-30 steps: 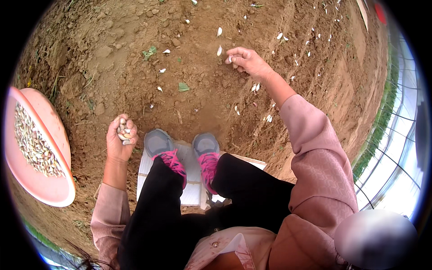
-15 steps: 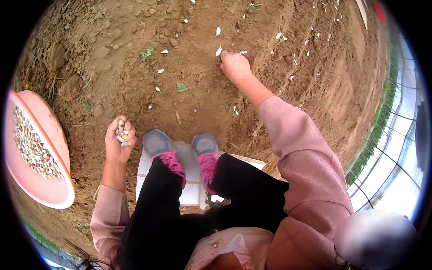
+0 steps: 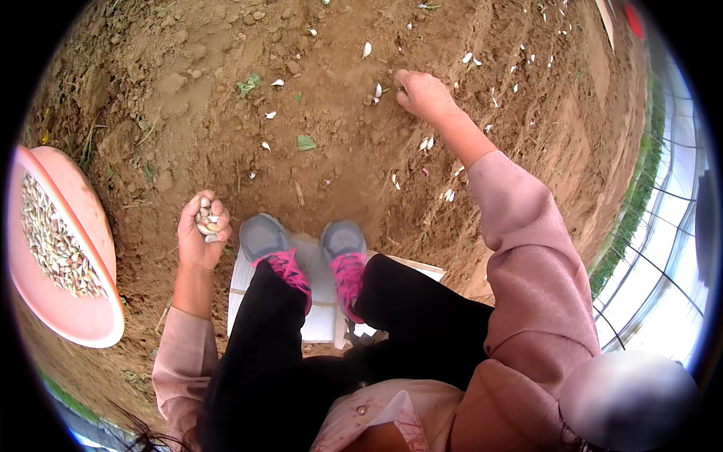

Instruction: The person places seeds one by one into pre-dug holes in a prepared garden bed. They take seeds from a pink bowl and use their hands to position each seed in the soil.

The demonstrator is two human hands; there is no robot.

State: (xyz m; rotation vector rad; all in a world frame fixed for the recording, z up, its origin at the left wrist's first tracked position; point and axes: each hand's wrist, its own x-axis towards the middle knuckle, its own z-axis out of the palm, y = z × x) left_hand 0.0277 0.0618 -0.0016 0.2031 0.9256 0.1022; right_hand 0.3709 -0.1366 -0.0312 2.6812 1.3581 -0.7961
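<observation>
In my cupped left hand (image 3: 194,247) lies a small heap of garlic cloves (image 3: 208,227), the fingers curled around them, low over the soil left of my shoes. My right hand (image 3: 426,98) is at the far middle, close to the ground, its fingers drawn together in a pinch. Whatever is between those fingertips is hidden. Just left of them a pale garlic clove (image 3: 377,91) stands in the soil, apart from the hand. Farther off is another clove (image 3: 367,50), and a pair of cloves (image 3: 427,143) lies below my right wrist.
A pink basin (image 3: 68,319) holding many cloves (image 3: 56,245) sits at the left, beside a second pink vessel (image 3: 83,188). More cloves dot the brown soil (image 3: 339,151) in loose rows. My grey shoes (image 3: 343,239) rest on a white board (image 3: 320,322). Plastic sheeting (image 3: 663,248) stands at right.
My right hand has moved right, away from the clove it was beside. Cloves once covered by my right arm now show. My left hand stays nearly still with its cloves.
</observation>
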